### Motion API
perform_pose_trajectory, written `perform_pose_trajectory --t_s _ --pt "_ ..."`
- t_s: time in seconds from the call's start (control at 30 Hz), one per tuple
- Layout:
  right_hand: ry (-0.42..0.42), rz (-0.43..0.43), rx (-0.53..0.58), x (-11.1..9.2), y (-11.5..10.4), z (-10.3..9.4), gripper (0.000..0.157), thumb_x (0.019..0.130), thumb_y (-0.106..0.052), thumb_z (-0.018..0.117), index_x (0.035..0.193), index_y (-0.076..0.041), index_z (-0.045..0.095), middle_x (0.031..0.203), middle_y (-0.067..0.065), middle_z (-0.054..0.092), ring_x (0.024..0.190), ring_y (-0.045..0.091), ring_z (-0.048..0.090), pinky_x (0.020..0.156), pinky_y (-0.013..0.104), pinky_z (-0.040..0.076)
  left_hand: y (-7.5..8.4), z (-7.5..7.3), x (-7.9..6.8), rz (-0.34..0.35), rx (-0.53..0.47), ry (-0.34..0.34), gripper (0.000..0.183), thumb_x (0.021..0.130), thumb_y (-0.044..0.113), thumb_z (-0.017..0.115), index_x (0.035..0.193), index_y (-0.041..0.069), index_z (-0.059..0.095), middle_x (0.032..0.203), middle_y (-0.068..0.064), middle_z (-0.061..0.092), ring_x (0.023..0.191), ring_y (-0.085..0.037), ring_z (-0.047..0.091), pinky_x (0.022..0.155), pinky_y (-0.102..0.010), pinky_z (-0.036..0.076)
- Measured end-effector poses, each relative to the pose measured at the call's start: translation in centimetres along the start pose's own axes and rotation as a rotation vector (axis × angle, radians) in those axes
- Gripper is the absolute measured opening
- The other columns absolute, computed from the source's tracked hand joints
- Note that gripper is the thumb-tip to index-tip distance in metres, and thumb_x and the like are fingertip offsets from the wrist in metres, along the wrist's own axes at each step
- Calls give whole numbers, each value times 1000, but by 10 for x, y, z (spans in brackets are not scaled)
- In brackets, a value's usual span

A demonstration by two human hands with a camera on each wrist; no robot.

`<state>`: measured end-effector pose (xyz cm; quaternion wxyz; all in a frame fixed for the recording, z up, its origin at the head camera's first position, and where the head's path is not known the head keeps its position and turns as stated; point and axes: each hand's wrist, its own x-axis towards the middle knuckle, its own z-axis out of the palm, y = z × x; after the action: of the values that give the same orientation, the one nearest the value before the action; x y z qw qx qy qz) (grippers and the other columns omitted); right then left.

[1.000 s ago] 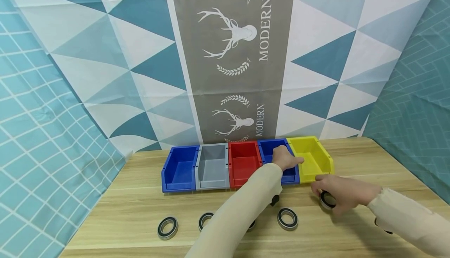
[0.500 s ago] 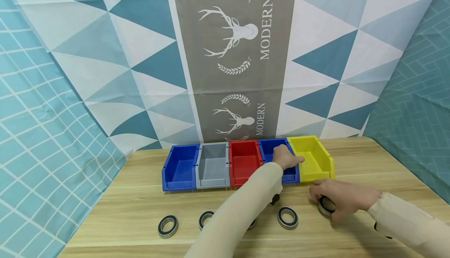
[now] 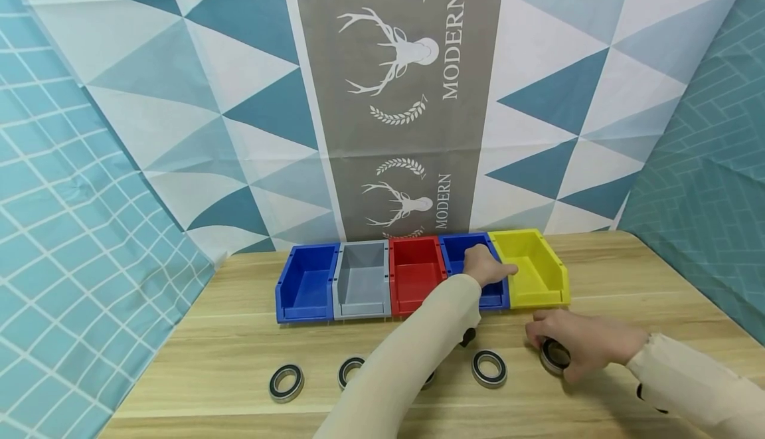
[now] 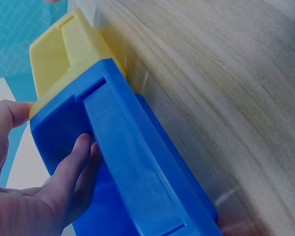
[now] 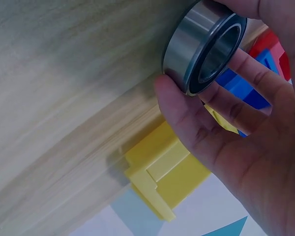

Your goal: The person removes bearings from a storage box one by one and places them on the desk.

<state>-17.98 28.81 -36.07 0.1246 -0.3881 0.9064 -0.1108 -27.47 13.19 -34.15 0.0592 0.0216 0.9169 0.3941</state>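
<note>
My right hand [image 3: 588, 339] holds a ball bearing [image 5: 189, 44], a steel ring with a black-sealed face, between thumb and fingertips. It is tilted on edge close over the wooden table, in front of the yellow bin [image 3: 528, 269]. My left hand [image 3: 485, 267] is over the second blue bin [image 3: 493, 301]. In the left wrist view its thumb touches the edge where the blue and yellow bins meet, while its loosely extended fingers reach inside the blue one. More bearings lie flat in a row: one at left [image 3: 273, 386], another beside my left sleeve [image 3: 342, 374], and one nearer the right hand [image 3: 475, 369].
A first blue bin [image 3: 307, 286], a grey bin [image 3: 363, 279] and a red bin [image 3: 415, 283] continue the joined row to the left. My left forearm crosses the table [image 3: 233, 339] and mostly covers another bearing [image 3: 427, 380]. A patterned cloth [image 3: 406, 113] hangs behind.
My right hand has drawn the held bearing slightly back towards me, away from the yellow bin. The left hand keeps its place at the blue bin.
</note>
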Motion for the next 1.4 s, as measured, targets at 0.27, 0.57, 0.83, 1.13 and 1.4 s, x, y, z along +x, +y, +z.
perform_pose_trajectory --t_s 0.27,0.57,0.83,1.13,1.4 --pt "6 12 24 0 -3 6 50 56 -10 83 90 -26 50 84 -13 44 73 -2 41 62 16 36 -1 0 0 -1 4 -8 39 74 37 82 79 7 57 64 1 43 61 -13 47 58 -23 44" --pt "19 8 64 -1 -2 11 50 57 -11 83 91 -26 50 85 -12 44 74 -2 41 62 15 37 -1 1 -3 -6 -14 -5 38 75 36 81 81 8 57 65 1 44 62 -12 48 61 -24 48" --pt "23 8 76 -2 -2 12 49 58 -10 82 92 -25 50 87 -12 45 76 -3 41 63 15 37 -1 1 -4 -7 -15 -12 39 75 37 81 79 7 56 64 1 40 62 -13 48 59 -24 45" --pt "45 -15 81 -2 -3 14 48 58 -8 80 92 -24 50 87 -11 45 75 -3 41 62 15 37 -3 -1 -4 -1 -6 -4 40 75 37 81 84 7 58 67 1 45 64 -13 48 63 -25 48" --pt "97 -67 106 -6 2 16 51 61 -11 81 103 -20 54 97 -7 49 82 -2 43 66 17 40 -1 -3 2 17 17 -71 37 79 35 79 75 4 58 57 0 45 64 -20 60 50 -23 37"
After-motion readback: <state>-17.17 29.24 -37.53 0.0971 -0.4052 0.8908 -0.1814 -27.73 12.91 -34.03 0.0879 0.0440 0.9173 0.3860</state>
